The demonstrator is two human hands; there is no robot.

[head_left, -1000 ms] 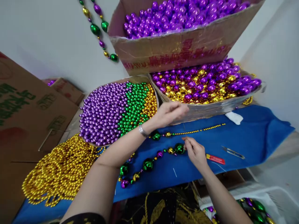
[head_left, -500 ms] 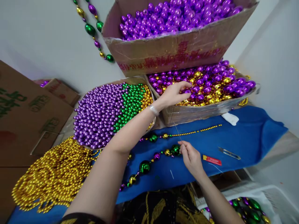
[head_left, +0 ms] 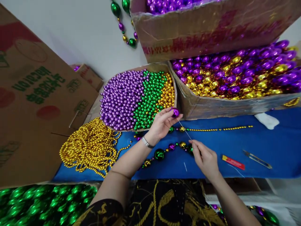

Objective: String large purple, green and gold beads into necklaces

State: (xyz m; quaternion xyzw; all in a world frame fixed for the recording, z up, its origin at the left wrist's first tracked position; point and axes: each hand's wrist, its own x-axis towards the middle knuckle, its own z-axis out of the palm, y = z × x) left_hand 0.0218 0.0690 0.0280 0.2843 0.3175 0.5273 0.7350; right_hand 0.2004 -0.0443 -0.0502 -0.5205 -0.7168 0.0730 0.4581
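My left hand (head_left: 161,124) pinches a shiny purple bead (head_left: 175,112) between thumb and fingers. My right hand (head_left: 204,158) is closed on a thin, straight beading needle (head_left: 184,129), whose upper end meets the purple bead; whether it has entered the hole I cannot tell. Below the hands a strand of green, gold and purple beads (head_left: 160,154) lies on the blue cloth (head_left: 235,141) and runs up to my right hand. Behind it a thin gold bead chain (head_left: 211,129) stretches to the right.
An open box of small purple, green and gold beads (head_left: 122,97) stands behind my left hand, beside a box of larger purple and gold ones (head_left: 211,110). Gold chains (head_left: 87,147) are heaped left. Thread snips (head_left: 257,159) and a red-yellow packet (head_left: 233,162) lie right.
My left hand has come back from the box of purple and gold beads and now holds a purple bead at the needle. The view has shifted left.
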